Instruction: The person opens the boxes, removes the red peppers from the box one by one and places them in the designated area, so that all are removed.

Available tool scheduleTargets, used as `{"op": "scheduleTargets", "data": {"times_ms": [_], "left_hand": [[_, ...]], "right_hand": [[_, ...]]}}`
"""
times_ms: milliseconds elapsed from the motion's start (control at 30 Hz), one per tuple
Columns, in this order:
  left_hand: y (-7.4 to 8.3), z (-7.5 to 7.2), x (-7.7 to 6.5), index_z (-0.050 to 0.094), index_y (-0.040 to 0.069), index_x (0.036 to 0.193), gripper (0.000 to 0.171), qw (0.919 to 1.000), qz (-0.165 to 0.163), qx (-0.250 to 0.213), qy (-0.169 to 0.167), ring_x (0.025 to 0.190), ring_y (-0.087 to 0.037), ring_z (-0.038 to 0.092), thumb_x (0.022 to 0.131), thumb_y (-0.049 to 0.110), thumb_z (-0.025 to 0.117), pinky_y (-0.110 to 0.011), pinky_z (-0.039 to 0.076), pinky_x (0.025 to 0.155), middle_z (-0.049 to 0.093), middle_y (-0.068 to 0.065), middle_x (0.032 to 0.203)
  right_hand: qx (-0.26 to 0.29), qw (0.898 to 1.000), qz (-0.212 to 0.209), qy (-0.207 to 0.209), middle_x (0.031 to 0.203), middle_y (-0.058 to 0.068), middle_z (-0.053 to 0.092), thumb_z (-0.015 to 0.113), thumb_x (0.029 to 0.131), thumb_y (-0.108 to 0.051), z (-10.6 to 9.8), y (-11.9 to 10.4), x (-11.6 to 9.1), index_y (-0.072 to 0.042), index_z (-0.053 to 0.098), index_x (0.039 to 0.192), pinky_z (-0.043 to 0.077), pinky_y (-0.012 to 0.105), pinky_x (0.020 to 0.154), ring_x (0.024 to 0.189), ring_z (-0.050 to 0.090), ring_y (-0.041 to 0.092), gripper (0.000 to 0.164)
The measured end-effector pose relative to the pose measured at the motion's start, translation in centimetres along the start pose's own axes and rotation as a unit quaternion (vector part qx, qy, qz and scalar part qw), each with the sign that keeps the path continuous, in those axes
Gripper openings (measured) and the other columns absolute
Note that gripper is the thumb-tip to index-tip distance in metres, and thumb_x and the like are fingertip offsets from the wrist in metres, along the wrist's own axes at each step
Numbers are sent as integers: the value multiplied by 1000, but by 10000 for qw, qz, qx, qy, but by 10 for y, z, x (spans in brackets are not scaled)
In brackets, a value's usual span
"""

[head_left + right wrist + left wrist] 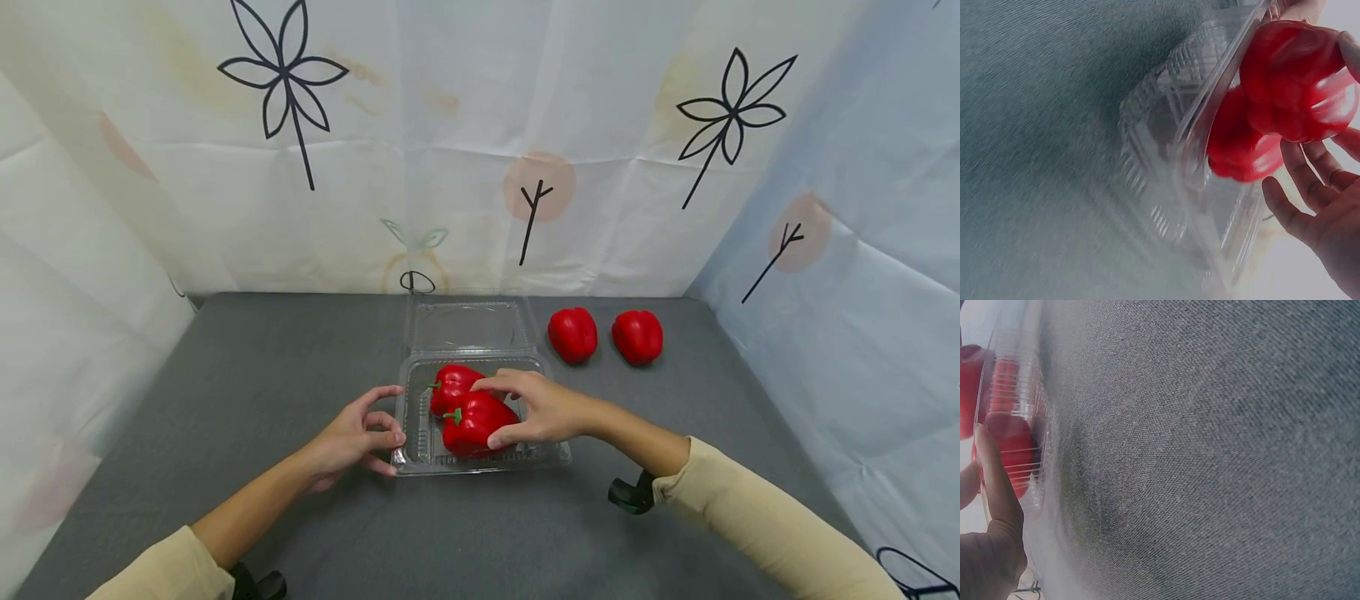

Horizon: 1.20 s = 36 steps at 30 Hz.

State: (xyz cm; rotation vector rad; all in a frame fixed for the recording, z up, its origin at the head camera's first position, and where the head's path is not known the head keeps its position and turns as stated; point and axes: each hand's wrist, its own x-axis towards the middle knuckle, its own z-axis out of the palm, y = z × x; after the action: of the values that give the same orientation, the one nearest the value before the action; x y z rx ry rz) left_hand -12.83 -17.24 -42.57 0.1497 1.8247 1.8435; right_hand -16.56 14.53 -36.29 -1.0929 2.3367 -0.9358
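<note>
A clear plastic clamshell container (540, 460) sits on the grey table with its lid folded back. Inside it lies one red bell pepper (450, 383), its stem facing left. My right hand (547, 408) holds a second red bell pepper (474, 429) between thumb and fingers. In the right wrist view this held pepper (1297, 81) is above the rim, overlapping the other pepper (1235, 144). At the container's left side, my left hand (352, 437) pinches the rim between thumb and fingers. The left wrist view shows a finger (999, 487) along the ribbed wall (1038, 419).
Two more red bell peppers, one (573, 336) beside the lid (474, 327) and another (637, 337) farther right, lie on the table (300, 350). A patterned cloth (465, 125) hangs behind the table and along its sides.
</note>
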Motion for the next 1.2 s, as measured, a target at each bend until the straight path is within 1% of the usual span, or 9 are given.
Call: {"op": "scheduleTargets", "data": {"times_ms": [67, 133, 300, 400, 600, 833, 967, 1033, 1200], "left_hand": [[0, 0, 0, 20, 6, 154, 78, 10000, -17, -2, 4, 82, -22, 60, 92, -3, 66, -48, 62, 67, 59, -10, 93], [0, 0, 1, 20, 6, 154, 78, 10000, -22, -1, 12, 82, -22, 60, 92, -4, 66, -48, 62, 67, 59, -11, 94], [1, 1, 1, 21, 7, 154, 78, 10000, -28, 9, 56, 83, -23, 60, 91, -5, 66, -47, 62, 67, 58, -11, 94], [1, 1, 0, 21, 8, 154, 78, 10000, -57, 31, 73, 83, -23, 60, 91, -4, 66, -47, 62, 67, 58, -11, 94], [1, 1, 0, 21, 8, 154, 78, 9999, -79, 23, 68, 84, -23, 60, 92, -4, 66, -47, 62, 67, 58, -11, 95], [1, 1, 1, 21, 8, 154, 77, 9999, -96, 37, 79, 84, -24, 60, 92, -4, 65, -47, 62, 67, 58, -11, 96], [2, 1, 1, 22, 9, 154, 77, 9999, -117, 43, 84, 84, -24, 60, 92, -4, 65, -48, 62, 68, 58, -11, 96], [2, 1, 1, 22, 9, 154, 77, 9999, -121, 51, 81, 84, -23, 60, 92, -3, 66, -48, 62, 68, 58, -11, 96], [2, 0, 2, 21, 8, 154, 77, 9999, -88, 48, 56, 83, -23, 60, 92, -2, 66, -48, 62, 67, 58, -11, 95]], "right_hand": [[-4, 9998, 82, 178, 124, 0, 60, 79, 83, -34, -3, 2, -6, -12, 54, 140, 55, 43, 92, 112, 55, 18, 66], [-13, 9992, 89, 385, 122, -2, 62, 80, 81, -35, -6, 6, -11, -13, 57, 136, 55, 42, 91, 109, 57, 17, 64], [-21, 9959, 5, 908, 117, -3, 65, 82, 77, -33, -14, 16, -23, -12, 61, 131, 57, 36, 85, 103, 60, 15, 61], [-23, 9929, 42, 1192, 116, -3, 65, 84, 75, -31, -19, 21, -32, -13, 62, 130, 58, 34, 81, 101, 61, 16, 62], [-169, 9837, 271, 1767, 116, -1, 66, 86, 73, -27, -32, 30, -52, -12, 62, 130, 58, 35, 79, 100, 61, 18, 63], [-343, 9698, 723, 2302, 111, 2, 67, 86, 73, -23, -45, 48, -79, -9, 63, 128, 58, 38, 77, 96, 62, 21, 61], [-571, 9608, 1074, 2492, 108, 7, 67, 85, 74, -23, -53, 54, -97, -6, 62, 129, 58, 36, 72, 94, 61, 25, 62], [-682, 9555, 1222, 2597, 106, 9, 67, 84, 75, -23, -56, 57, -104, -4, 62, 128, 58, 31, 69, 93, 61, 27, 61], [-728, 9429, 1673, 2787, 108, 15, 65, 82, 78, -24, -56, 69, -119, -1, 59, 131, 56, 32, 68, 95, 60, 32, 62]]}}
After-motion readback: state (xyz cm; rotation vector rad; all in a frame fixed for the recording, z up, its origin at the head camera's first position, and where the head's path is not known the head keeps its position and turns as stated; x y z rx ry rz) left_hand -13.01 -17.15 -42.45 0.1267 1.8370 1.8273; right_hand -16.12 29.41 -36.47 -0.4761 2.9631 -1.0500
